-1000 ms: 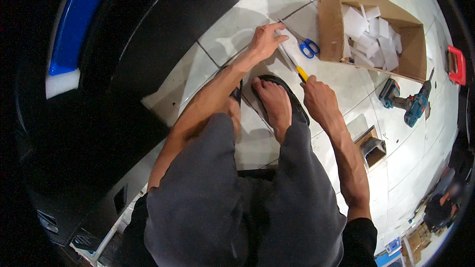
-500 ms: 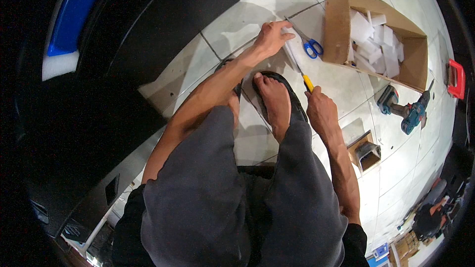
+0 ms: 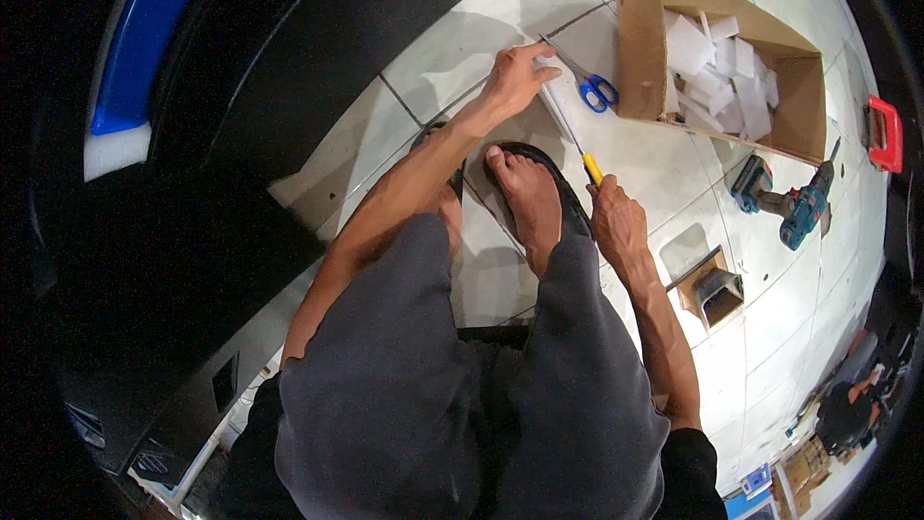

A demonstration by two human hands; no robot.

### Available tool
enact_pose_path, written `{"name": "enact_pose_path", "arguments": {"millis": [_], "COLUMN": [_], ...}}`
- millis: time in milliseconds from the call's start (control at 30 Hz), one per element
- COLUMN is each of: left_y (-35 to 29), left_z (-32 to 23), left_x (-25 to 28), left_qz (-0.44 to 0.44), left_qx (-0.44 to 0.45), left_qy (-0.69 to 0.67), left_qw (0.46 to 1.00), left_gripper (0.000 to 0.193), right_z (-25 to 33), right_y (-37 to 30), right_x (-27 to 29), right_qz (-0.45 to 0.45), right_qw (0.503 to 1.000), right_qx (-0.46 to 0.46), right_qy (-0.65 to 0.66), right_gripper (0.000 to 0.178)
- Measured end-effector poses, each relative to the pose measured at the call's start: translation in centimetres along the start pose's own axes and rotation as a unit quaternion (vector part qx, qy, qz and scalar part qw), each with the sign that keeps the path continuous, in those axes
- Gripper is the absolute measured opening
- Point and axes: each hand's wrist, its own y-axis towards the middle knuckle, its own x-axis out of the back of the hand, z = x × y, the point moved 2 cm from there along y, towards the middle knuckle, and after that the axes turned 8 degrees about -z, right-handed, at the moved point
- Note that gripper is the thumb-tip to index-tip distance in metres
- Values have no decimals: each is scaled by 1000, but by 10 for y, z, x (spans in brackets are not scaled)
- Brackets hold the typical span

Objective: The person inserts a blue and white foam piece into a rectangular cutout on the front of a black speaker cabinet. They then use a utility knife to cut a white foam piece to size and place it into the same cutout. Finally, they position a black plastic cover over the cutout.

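Note:
My left hand point(image 3: 517, 80) is closed at the far end of a thin white foam strip point(image 3: 558, 108), pinching it near the floor with thumb and fingers. In my right hand point(image 3: 619, 222) is a utility knife with a yellow handle point(image 3: 593, 169), its blade pointing away from me along the strip's near end. Just right of the strip lie scissors with blue handles point(image 3: 598, 93), their tips close to my left fingertips. Where exactly the blade touches the strip is too small to make out.
A cardboard box point(image 3: 640, 58) of white foam pieces stands at the far right. Nearer are a cordless drill point(image 3: 801, 216), a red-handled thing point(image 3: 885, 135) and a square metal piece on a board point(image 3: 717, 294). A large black panel point(image 3: 318, 58) fills the left. Another person point(image 3: 847, 414) is at the lower right.
The whole view has shifted slightly, so the floor things sit a little further left. Both hands keep their holds, with the knife and strip in nearly the same places.

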Motion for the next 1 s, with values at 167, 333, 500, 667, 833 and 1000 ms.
{"name": "enact_pose_path", "arguments": {"millis": [167,333,500,667,833,1000], "left_y": [-1,1,2,4,6,5], "left_z": [-3,-10,-3,1,4,-2], "left_x": [3,4,2,-1,1,0], "left_qz": [11,16,17,20,18,29], "left_qx": [20,-1,-11,-18,-21,7], "left_qy": [-13,2,18,28,44,45], "left_qw": [1000,1000,1000,999,999,999], "left_gripper": [37,37,39,39,41,40], "right_z": [1,-6,-4,-8,-11,-13], "right_y": [5,-2,1,0,1,1], "right_x": [-9,-12,-16,-24,-25,-28], "right_qz": [-21,-13,-17,-16,-1,-14], "right_qw": [1000,1000,1000,1000,1000,999], "right_qx": [10,3,-3,5,7,34], "right_qy": [3,16,14,2,-4,-13], "right_gripper": [32,32,30,27,18,18]}}
